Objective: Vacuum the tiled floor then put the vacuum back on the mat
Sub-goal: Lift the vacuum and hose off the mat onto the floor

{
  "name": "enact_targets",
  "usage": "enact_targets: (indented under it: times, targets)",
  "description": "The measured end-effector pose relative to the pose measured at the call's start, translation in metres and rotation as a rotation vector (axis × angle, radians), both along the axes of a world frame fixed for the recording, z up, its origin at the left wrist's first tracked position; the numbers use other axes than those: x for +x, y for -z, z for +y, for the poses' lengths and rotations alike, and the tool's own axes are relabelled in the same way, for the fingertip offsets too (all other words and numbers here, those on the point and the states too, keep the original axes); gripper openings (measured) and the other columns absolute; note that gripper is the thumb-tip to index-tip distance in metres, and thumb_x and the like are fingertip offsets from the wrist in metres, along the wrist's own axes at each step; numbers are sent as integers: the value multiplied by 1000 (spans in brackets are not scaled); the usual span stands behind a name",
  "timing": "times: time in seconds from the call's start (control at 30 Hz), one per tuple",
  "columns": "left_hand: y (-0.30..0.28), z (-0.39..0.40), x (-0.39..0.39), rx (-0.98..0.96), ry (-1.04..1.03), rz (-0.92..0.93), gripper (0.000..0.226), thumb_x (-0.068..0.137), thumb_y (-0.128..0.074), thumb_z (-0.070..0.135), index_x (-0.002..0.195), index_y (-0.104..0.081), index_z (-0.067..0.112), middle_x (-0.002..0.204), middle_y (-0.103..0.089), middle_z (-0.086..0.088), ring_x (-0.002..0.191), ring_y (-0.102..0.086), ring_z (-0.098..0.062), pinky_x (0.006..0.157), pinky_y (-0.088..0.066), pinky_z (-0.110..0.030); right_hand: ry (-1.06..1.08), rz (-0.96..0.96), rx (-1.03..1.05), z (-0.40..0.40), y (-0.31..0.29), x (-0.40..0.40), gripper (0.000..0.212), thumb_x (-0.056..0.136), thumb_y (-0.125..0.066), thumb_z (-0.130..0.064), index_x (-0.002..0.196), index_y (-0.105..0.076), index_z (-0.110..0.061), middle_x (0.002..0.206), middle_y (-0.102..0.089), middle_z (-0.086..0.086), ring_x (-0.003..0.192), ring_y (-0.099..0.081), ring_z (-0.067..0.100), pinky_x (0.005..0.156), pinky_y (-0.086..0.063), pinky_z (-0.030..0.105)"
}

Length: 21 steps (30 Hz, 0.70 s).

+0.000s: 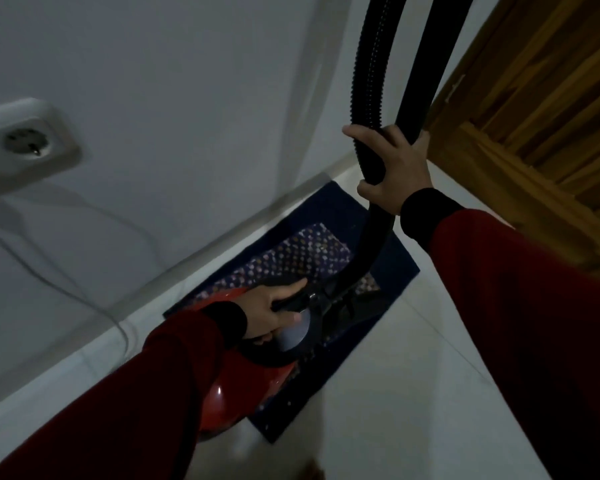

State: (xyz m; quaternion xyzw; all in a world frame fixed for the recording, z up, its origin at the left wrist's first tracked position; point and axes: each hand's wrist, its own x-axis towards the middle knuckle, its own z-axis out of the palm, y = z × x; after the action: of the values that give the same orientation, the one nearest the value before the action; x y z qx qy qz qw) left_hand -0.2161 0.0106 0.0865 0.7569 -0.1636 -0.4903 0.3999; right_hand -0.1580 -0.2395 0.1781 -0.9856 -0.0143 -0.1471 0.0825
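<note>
Left grip (278, 311) on vacuum (257, 372), mat-edge (329, 386).

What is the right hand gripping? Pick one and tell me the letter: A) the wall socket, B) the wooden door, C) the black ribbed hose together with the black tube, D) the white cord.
C: the right hand is wrapped round the black ribbed hose and the black tube beside it, while the left hand grips the handle on the red vacuum over the mat.
</note>
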Motion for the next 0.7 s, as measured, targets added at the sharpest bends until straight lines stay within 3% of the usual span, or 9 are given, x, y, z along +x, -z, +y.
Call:
enact_targets:
  times: [0.17,0.27,0.4,0.47,0.53,0.63,0.67,0.7]
  targets:
    - [-46,-11,-64,7,-79,-4,60,93,-55,22,143,-28,41,58,-53,-2,47,-46,-12,47,-44,-23,-64,77,19,13,-41,-55,75,66,-65,-13,135,-48,-34,107,-53,11,100,-42,33,94,-19,37]
    - [-70,-7,-100,-14,-69,22,60,93,-56,21,143,-29,39,58,-51,-2,46,-46,-12,49,-44,-25,-121,119,7,31,-56,-94,74,69,-64,-13,137,-45,-36,108,-52,9,102,-42,38,86,-17,30]
    - [-94,8,-159,15,-56,32,58,93,-57,23,141,-32,43,63,-54,-1,46,-48,-9,44,-44,-18,-192,119,-49,59,-72,-159,71,70,-60,-12,136,-47,-35,108,-53,7,102,-42,38,80,-19,30]
    - [-104,22,-198,-6,-50,-28,57,92,-58,21,141,-35,38,71,-62,4,46,-57,1,42,-42,-10,-217,100,-75,76,-79,-197,70,71,-60,-11,136,-49,-34,108,-53,8,101,-41,39,81,-17,29]
    - [-113,41,-240,-36,-75,-59,56,91,-59,18,141,-40,33,89,-62,12,54,-60,9,46,-41,-2,-246,106,-78,96,-86,-233,70,70,-61,-10,135,-50,-33,109,-53,8,102,-41,41,81,-17,29]
    - [-123,69,-297,-37,-114,-67,55,89,-62,18,139,-44,32,114,-62,7,99,-62,-7,59,-37,3,-279,148,-112,121,-91,-286,71,70,-62,-10,135,-49,-36,110,-53,5,103,-42,41,87,-24,34]
    - [-124,78,-313,-38,-129,-53,55,89,-62,18,139,-44,32,110,-63,10,102,-63,-9,55,-39,3,-289,162,-120,130,-92,-302,71,69,-62,-10,135,-49,-36,109,-54,5,103,-42,41,89,-27,39]
    - [-124,86,-329,-34,-149,-26,55,88,-63,18,138,-45,32,98,-64,13,90,-66,-1,49,-40,1,-299,170,-121,139,-92,-319,72,69,-63,-10,134,-50,-36,108,-54,7,102,-43,40,91,-29,43]
